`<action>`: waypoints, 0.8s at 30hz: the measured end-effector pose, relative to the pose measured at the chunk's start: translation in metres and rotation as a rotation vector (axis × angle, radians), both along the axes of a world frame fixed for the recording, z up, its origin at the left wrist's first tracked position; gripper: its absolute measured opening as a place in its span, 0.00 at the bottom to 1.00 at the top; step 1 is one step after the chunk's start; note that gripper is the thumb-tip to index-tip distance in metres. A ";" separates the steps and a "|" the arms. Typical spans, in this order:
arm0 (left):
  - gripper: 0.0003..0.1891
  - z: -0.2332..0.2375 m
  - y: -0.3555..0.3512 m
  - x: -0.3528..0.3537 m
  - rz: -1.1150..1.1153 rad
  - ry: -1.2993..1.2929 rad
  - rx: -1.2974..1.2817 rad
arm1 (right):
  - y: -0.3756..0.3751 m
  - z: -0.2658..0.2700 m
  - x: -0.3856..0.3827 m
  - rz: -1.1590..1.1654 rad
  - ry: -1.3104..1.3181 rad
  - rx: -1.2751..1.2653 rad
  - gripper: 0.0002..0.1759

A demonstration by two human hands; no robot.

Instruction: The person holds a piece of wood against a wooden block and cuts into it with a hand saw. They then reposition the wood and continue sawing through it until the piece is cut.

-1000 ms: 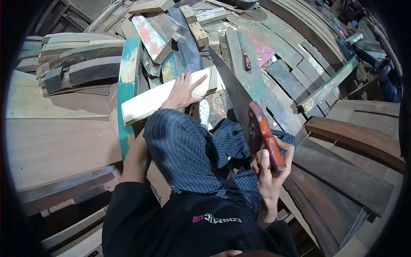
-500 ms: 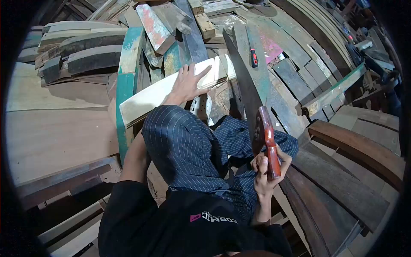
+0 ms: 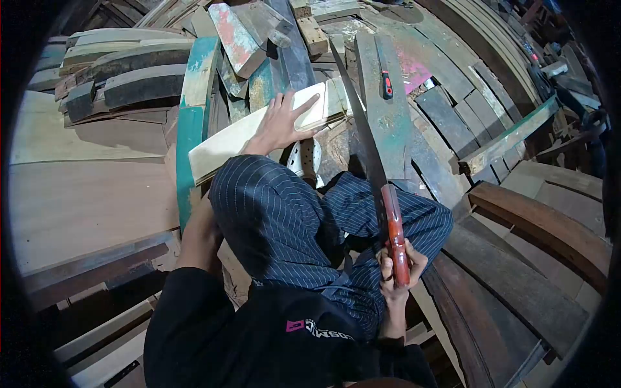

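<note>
My left hand [image 3: 283,126] lies on top of a pale wooden board [image 3: 226,147], its fingers spread across the surface. The board slants from the teal-painted beam on the left up toward the saw. My right hand [image 3: 402,266] is wrapped around the red-brown handle of a handsaw [image 3: 367,132]. The saw's long dark blade points away from me and overlaps the right end of the board in this view. Below the board, a white perforated clog [image 3: 304,158] shows beside my raised knee.
A teal-painted beam [image 3: 192,132] runs along the left. Right of the blade, a red-and-black screwdriver [image 3: 387,85] lies on a greyish plank [image 3: 381,123]. Curved dark timbers [image 3: 145,87] are stacked at far left, and a brown curved beam [image 3: 537,223] lies at right.
My right hand has drawn the saw back toward me, and its handle now sits lower and farther left. My left hand stays spread on the board.
</note>
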State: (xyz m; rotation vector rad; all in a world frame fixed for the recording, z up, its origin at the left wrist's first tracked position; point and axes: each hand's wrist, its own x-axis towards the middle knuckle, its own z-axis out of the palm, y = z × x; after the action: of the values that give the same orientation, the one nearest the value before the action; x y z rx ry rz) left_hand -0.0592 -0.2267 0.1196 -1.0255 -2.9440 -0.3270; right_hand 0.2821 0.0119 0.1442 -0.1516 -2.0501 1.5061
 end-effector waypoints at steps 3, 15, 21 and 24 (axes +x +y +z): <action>0.46 0.002 0.000 -0.002 -0.023 -0.046 -0.014 | 0.004 -0.004 0.018 0.038 -0.015 0.125 0.30; 0.44 -0.006 0.015 -0.023 -0.167 0.028 -0.060 | -0.017 -0.008 0.049 0.005 -0.046 0.126 0.29; 0.46 0.001 0.020 -0.023 -0.174 -0.050 -0.135 | -0.022 -0.007 0.053 -0.003 -0.152 -0.192 0.26; 0.46 -0.004 0.018 -0.023 -0.178 -0.029 -0.098 | -0.019 -0.011 0.042 0.006 -0.127 -0.235 0.26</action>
State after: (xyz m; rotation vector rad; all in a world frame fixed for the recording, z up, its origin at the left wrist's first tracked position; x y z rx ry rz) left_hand -0.0818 -0.2090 0.1157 -1.3104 -2.9265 -0.2020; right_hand 0.3245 -0.0073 0.1335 -0.3412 -1.9647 1.7792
